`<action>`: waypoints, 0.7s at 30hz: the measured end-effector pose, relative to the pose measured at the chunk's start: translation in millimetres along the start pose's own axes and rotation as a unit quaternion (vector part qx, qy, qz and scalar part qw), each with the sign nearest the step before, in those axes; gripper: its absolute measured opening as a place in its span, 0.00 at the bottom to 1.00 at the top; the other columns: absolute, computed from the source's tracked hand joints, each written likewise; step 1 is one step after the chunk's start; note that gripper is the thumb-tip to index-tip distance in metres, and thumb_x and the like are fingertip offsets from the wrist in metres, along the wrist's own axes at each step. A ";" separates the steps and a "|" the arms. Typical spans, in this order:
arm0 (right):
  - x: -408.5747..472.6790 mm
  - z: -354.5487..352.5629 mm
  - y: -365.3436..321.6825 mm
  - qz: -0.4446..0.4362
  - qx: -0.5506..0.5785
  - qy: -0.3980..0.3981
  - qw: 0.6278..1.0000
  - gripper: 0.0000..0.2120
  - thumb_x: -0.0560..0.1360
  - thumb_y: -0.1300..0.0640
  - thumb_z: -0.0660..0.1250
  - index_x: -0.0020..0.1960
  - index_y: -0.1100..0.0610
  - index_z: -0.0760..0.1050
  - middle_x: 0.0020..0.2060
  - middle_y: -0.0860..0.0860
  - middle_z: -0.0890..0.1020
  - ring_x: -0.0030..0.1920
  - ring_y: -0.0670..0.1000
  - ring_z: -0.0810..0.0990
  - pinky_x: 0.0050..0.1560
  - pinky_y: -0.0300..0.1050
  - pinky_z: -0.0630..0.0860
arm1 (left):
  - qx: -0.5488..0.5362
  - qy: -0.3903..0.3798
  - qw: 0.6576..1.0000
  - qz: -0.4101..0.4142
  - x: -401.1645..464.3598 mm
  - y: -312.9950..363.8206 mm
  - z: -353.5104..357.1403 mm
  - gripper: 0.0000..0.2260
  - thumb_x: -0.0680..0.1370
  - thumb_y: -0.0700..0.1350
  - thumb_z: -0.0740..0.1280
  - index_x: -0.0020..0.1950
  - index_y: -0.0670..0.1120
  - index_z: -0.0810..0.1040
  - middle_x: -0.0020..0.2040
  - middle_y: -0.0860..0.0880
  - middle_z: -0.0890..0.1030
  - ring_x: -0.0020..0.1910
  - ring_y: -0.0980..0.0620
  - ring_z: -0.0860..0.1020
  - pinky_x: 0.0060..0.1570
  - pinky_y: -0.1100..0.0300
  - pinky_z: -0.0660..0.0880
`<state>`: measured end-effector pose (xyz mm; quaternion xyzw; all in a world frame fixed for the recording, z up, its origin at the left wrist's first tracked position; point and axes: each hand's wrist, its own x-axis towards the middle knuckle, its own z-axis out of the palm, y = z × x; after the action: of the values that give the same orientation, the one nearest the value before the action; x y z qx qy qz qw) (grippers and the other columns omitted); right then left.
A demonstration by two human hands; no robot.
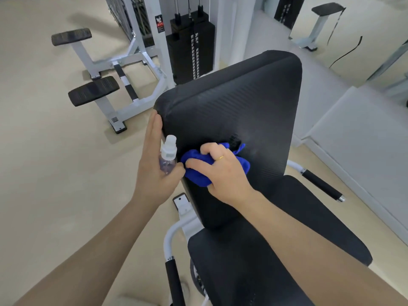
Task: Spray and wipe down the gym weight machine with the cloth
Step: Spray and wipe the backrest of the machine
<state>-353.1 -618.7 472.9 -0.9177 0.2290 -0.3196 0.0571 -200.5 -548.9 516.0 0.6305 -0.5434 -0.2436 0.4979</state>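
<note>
The weight machine's black padded backrest (238, 93) rises in the middle of the view, with its black seat pad (254, 257) below it. My right hand (223, 171) presses a bunched blue cloth (198, 171) against the lower left of the backrest. My left hand (152, 164) holds a small clear spray bottle (168, 159) with a white cap between thumb and palm. Its fingers lie stretched flat along the backrest's left edge.
White frame tubes with black grips stick out at the seat's right (320, 186) and lower left (174, 281). A black weight stack (192, 47) stands behind the backrest. Two padded rests on a white frame (92, 91) sit on the beige floor to the left. A mirror wall (364, 40) is at right.
</note>
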 end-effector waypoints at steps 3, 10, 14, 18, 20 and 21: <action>21.9 -18.7 10.6 0.077 0.040 0.075 0.993 0.27 0.62 0.71 0.64 0.56 0.49 0.69 0.51 0.52 0.65 0.45 0.56 0.70 0.43 0.49 0.72 | 0.008 0.012 0.999 0.031 -1.3 0.7 1.7 0.41 0.67 0.31 0.63 0.74 0.52 0.49 0.77 0.45 0.53 0.76 0.53 0.53 0.73 0.50 0.56; 33.1 -5.9 -6.2 0.172 0.072 0.159 0.969 0.24 0.61 0.71 0.61 0.54 0.52 0.72 0.45 0.59 0.71 0.44 0.56 0.70 0.44 0.51 0.71 | 0.042 0.020 0.996 0.079 2.2 -8.1 0.2 0.41 0.66 0.28 0.64 0.74 0.45 0.50 0.76 0.39 0.54 0.76 0.52 0.52 0.72 0.64 0.55; 0.9 14.9 -32.0 0.151 0.106 0.044 0.982 0.15 0.69 0.59 0.61 0.55 0.50 0.72 0.48 0.55 0.71 0.44 0.55 0.72 0.45 0.50 0.74 | 0.024 -0.006 0.996 0.081 3.4 -10.5 -1.1 0.43 0.65 0.26 0.65 0.75 0.45 0.48 0.77 0.39 0.52 0.76 0.50 0.52 0.71 0.64 0.56; 21.0 -14.4 0.2 0.168 0.115 0.134 0.970 0.23 0.64 0.71 0.58 0.55 0.52 0.71 0.49 0.52 0.65 0.49 0.46 0.68 0.55 0.32 0.66 | 0.034 0.010 0.994 0.104 3.9 -11.5 0.3 0.44 0.65 0.27 0.64 0.75 0.46 0.48 0.76 0.36 0.52 0.76 0.47 0.51 0.73 0.60 0.54; 38.0 -29.7 24.2 0.228 0.102 0.221 0.943 0.23 0.64 0.71 0.58 0.55 0.54 0.73 0.49 0.54 0.66 0.50 0.37 0.66 0.57 0.26 0.61 | 0.040 0.026 0.993 0.107 3.8 -11.9 2.9 0.44 0.65 0.26 0.65 0.74 0.46 0.48 0.76 0.36 0.53 0.76 0.47 0.52 0.72 0.63 0.54; 44.8 -33.2 30.9 0.254 0.094 0.248 0.930 0.21 0.66 0.71 0.58 0.56 0.56 0.74 0.50 0.54 0.67 0.51 0.34 0.66 0.56 0.26 0.61 | 0.043 0.032 0.993 0.104 3.3 -11.3 4.3 0.44 0.65 0.26 0.66 0.74 0.47 0.48 0.76 0.36 0.53 0.76 0.47 0.52 0.71 0.65 0.55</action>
<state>-354.3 -665.3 516.5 -0.7111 0.4299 -0.5317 0.1637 -198.2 -554.5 505.0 0.5983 -0.6001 -0.1467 0.5103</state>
